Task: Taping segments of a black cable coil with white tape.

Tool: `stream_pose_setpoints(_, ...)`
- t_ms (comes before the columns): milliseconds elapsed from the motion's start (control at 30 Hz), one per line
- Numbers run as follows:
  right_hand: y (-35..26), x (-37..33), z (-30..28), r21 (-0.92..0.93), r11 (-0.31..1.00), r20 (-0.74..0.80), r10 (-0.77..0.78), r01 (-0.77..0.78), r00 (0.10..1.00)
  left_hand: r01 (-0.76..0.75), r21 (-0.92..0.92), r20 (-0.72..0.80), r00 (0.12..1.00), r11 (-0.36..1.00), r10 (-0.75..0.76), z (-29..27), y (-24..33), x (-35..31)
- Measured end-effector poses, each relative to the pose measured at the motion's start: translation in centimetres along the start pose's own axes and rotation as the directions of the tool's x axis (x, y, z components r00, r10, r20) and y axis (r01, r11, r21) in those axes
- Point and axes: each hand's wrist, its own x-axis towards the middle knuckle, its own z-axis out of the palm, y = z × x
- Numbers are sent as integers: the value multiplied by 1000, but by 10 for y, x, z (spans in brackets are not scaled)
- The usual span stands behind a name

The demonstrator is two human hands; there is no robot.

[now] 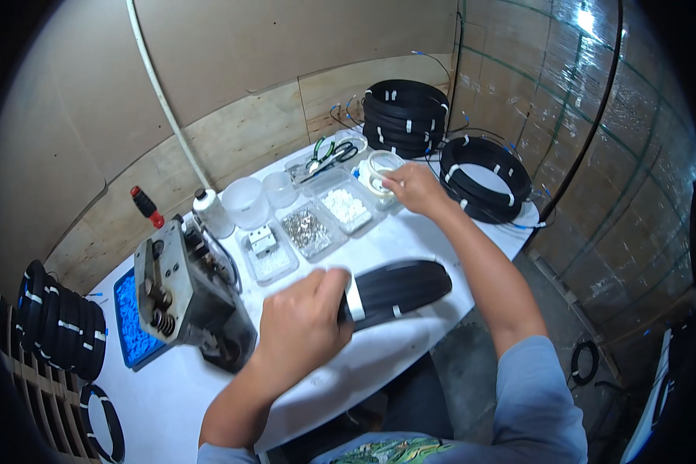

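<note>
White table (410, 240) — trays (309, 232), cable coils (483, 178), press (185, 294).

Black cable coil (398, 290) — matt ribbed plastic bound with white tape. Crimping machine (179, 290): worn, dull grey metal. Compartment trays (317, 224) — clear glossy plastic. Table (410, 240): smooth white laminate. Back wall (232, 139): rough bare plywood.

Left hand (305, 325) was clenched tight, knuckles up, thumb tucked near the fingertips, forearm angling in from below. Right arm was stretched far forward past that grip, right hand (414, 188) palm down, fingers curled in a pinch
</note>
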Motion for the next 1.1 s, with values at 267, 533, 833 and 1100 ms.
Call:
stream_pose_setpoints(267,59,27,62,-215,977,218,56,-8,974,30,-6,138,990,1000,-28,-11,3,1)
stream_pose_setpoints(533,56,30,67,-261,965,294,86,-6,952,32,3,181,983,999,-32,-10,8,11)
stream_pose_setpoints(833,-64,-23,-50,527,840,145,62,-130,987,90,-12,98,991,996,-89,-1,-16,17)
stream_pose_setpoints(1100,-134,-58,-75,232,935,69,-290,267,954,-2,-258,47,999,966,14,6,-43,52)
